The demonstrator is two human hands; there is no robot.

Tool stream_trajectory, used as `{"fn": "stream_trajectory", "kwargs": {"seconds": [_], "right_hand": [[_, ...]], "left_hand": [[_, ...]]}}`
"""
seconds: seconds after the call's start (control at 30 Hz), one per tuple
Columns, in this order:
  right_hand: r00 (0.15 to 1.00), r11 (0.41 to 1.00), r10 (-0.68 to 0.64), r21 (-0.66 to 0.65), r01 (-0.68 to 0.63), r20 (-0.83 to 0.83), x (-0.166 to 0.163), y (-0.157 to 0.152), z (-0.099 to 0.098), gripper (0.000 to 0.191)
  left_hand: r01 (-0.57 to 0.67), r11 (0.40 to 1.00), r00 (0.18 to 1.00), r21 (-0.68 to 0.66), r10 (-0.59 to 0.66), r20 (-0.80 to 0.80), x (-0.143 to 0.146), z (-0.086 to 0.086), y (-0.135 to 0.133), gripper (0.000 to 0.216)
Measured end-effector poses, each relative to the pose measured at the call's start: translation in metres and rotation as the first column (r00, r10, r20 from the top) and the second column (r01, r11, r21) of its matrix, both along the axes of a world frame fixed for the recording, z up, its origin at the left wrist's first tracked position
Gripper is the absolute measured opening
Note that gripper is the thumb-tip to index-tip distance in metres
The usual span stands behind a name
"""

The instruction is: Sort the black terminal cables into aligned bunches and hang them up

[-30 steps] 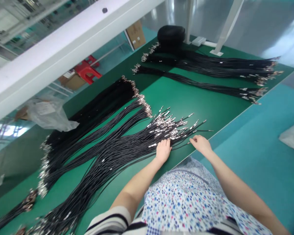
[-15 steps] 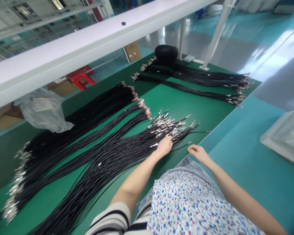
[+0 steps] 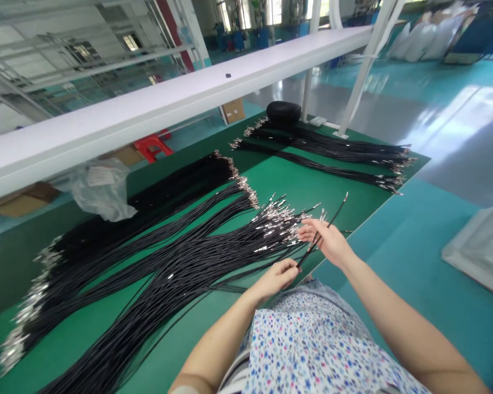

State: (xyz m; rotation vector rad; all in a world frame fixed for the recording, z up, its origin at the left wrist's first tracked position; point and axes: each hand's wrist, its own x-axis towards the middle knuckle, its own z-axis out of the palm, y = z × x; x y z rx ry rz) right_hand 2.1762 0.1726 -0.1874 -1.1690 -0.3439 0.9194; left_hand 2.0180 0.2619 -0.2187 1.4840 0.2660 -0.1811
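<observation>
My left hand (image 3: 280, 278) is closed around a few thin black cables (image 3: 305, 259) just above the table's front edge. Their metal-tipped ends stick up past it, one reaching higher than the others. Beside these ends is my right hand (image 3: 332, 242), its fingers stretched out and apart, with the cables crossing in front of its palm. Whether it touches them I cannot tell. Just behind both hands lies a large loose bundle of black cables (image 3: 213, 251), its silver terminals fanned out at the right end.
More black cable bundles (image 3: 176, 183) lie on the green table (image 3: 267, 169) to the left, and others (image 3: 312, 143) at the far right. A white shelf (image 3: 156, 109) spans above the back. A plastic bag (image 3: 102, 189) hangs over the left bundles; a black coil (image 3: 283, 111) sits far back.
My left hand has drawn back from the large bundle, bringing a few cables toward the front edge. My right hand has moved up and left to their ends, fingers spreading. The view has tilted up.
</observation>
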Motion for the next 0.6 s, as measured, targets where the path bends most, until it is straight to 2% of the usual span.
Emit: {"fn": "stream_trajectory", "kwargs": {"seconds": [0.1, 0.17, 0.27, 0.33, 0.4, 0.47, 0.6], "right_hand": [[1.000, 0.999, -0.017, 0.051, 0.016, 0.017, -0.016, -0.003, -0.001, 0.037], [0.996, 0.996, -0.067, 0.055, 0.064, 0.058, -0.025, -0.007, -0.006, 0.036], [0.987, 0.999, -0.029, -0.022, 0.033, 0.159, -0.036, -0.013, -0.016, 0.037], [0.972, 0.993, 0.056, -0.117, -0.030, 0.229, -0.042, -0.017, -0.021, 0.042], [0.948, 0.980, 0.124, -0.188, -0.070, 0.294, -0.047, -0.018, -0.022, 0.047], [0.931, 0.975, 0.159, -0.198, -0.097, 0.329, -0.048, -0.017, -0.021, 0.051], [0.925, 0.965, 0.249, -0.155, -0.211, 0.288, -0.045, -0.018, -0.020, 0.048]], "left_hand": [[-0.110, 0.989, 0.990, 0.100, 0.101, 0.099, 0.010, 0.006, -0.002, 0.043], [-0.165, 0.982, 0.984, 0.095, 0.156, 0.090, 0.016, 0.006, -0.003, 0.047], [-0.156, 0.981, 0.987, -0.117, 0.158, 0.007, 0.022, 0.006, -0.005, 0.053], [-0.173, 0.944, 0.983, -0.282, 0.181, 0.002, 0.027, 0.008, -0.006, 0.052], [-0.205, 0.903, 0.975, -0.379, 0.223, 0.002, 0.033, 0.012, -0.007, 0.048], [-0.236, 0.883, 0.965, -0.406, 0.261, 0.004, 0.039, 0.015, -0.008, 0.044], [-0.227, 0.915, 0.967, -0.332, 0.252, 0.031, 0.042, 0.018, -0.007, 0.042]]}}
